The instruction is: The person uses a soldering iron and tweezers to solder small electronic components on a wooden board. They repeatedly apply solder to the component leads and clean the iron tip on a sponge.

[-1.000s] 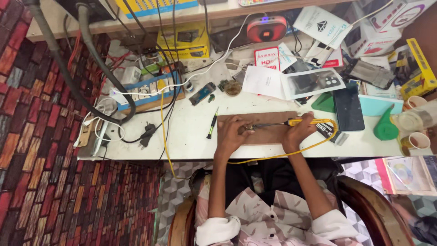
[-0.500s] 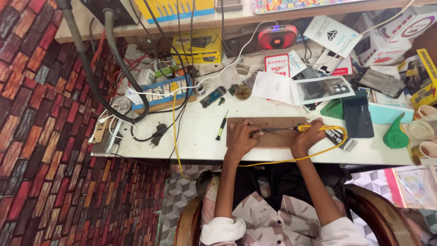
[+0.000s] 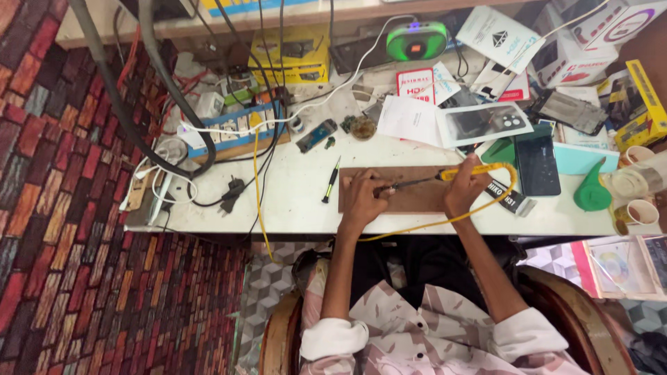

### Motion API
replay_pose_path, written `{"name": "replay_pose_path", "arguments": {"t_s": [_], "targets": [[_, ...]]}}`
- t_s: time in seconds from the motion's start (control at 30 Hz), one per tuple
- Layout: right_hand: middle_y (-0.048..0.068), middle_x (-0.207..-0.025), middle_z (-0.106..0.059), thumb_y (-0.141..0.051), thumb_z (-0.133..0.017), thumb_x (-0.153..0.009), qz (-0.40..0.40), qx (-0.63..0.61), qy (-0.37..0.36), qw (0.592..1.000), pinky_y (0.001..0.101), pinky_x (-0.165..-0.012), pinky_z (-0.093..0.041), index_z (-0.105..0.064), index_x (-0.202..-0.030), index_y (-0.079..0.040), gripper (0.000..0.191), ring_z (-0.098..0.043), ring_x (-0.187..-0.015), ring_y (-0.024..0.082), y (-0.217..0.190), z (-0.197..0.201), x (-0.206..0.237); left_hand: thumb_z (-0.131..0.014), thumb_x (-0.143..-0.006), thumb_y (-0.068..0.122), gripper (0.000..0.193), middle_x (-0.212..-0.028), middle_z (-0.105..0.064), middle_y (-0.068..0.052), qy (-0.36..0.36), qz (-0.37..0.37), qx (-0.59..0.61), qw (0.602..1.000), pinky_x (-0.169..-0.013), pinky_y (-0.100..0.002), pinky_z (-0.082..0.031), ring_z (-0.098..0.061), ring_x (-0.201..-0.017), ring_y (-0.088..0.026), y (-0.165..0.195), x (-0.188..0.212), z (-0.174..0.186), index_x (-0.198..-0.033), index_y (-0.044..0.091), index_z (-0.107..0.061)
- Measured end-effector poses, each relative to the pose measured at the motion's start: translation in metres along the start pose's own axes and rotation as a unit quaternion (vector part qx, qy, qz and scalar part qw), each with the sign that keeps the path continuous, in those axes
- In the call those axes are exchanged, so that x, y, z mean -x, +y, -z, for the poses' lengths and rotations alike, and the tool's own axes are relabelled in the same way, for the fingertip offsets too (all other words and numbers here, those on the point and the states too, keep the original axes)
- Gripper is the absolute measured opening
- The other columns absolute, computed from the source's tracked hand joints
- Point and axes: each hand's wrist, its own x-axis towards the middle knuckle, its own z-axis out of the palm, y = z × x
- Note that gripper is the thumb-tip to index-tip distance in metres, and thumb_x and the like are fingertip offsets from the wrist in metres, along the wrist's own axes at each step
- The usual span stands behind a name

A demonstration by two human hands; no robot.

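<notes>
This was a small electronics repair workshop: the white workbench (image 3: pixel 292 201) was crowded with phones (image 3: pixel 536 165), product boxes (image 3: pixel 290 54), a power strip (image 3: pixel 229 132) with many cables and a green speaker (image 3: pixel 417 40), and a yellow soldering iron (image 3: pixel 451 173) lay over a brown wooden board (image 3: pixel 410 198)

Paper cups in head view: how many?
2. One paper cup sits at the table's right edge; the other paper cup lies nearer, right of the green funnel. Clutter may hide more.

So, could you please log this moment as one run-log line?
right hand: holds yellow soldering iron | left hand: rests on brown board, at iron tip | surface: white workbench
</notes>
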Motion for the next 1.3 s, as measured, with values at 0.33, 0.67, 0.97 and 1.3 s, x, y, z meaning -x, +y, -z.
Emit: {"name": "replay_pose_path", "arguments": {"t_s": [0.33, 0.67, 0.97, 1.3], "targets": [[0.011, -0.059, -0.049, -0.018, -0.064, -0.105, 0.09, 0.099, -0.268, 0.954, 0.036, -0.053, -0.033, -0.054, -0.073, 0.002, 0.039, -0.045, -0.052, 0.016, -0.072, -0.008, -0.038, -0.084, -0.072, 0.02, 0.02, -0.1, -0.07, -0.005, 0.015, -0.012, -0.008, 1.0, -0.087, -0.044, -0.033, -0.06, -0.1, -0.026, 0.004, 0.0, 0.002, -0.091, 0.013, -0.082], [0.007, -0.06, -0.049, -0.025, -0.073, -0.098, 0.084, 0.149, -0.277, 0.946, 0.0346, -0.052, -0.035, -0.057, -0.076, 0.001, 0.037, -0.042, -0.052, 0.016, -0.1, -0.004, -0.035, -0.082, -0.076, 0.02, 0.033, -0.092, -0.068, -0.003, 0.009, -0.015, 0.001, 1.0, -0.091, -0.042, -0.035, -0.061, -0.095, -0.024, 0.0, 0.003, -0.001, -0.108, 0.015, -0.08], [0.007, -0.056, -0.041, -0.018, -0.07, -0.106, 0.067, 0.101, -0.211, 0.97, 0.0351, -0.049, -0.03, -0.047, -0.07, -0.001, 0.046, -0.038, -0.05, 0.017, -0.11, -0.006, -0.011, -0.069, -0.089, 0.016, 0.035, -0.112, -0.064, -0.011, 0.168, -0.012, -0.111, 0.979, -0.093, -0.045, -0.036, -0.06, -0.104, -0.03, 0.004, 0.051, 0.037, -0.123, 0.007, -0.069], [0.01, -0.055, -0.036, -0.014, -0.069, -0.106, 0.103, 0.135, -0.167, 0.971, 0.0395, -0.05, -0.026, -0.042, -0.068, -0.002, 0.049, -0.035, -0.045, 0.021, -0.111, -0.011, -0.004, -0.061, -0.097, 0.014, 0.016, -0.103, -0.06, -0.017, 0.131, 0.149, -0.24, 0.95, -0.086, -0.048, -0.039, -0.06, -0.095, -0.035, -0.025, 0.054, 0.067, -0.107, 0.002, -0.063]]}}
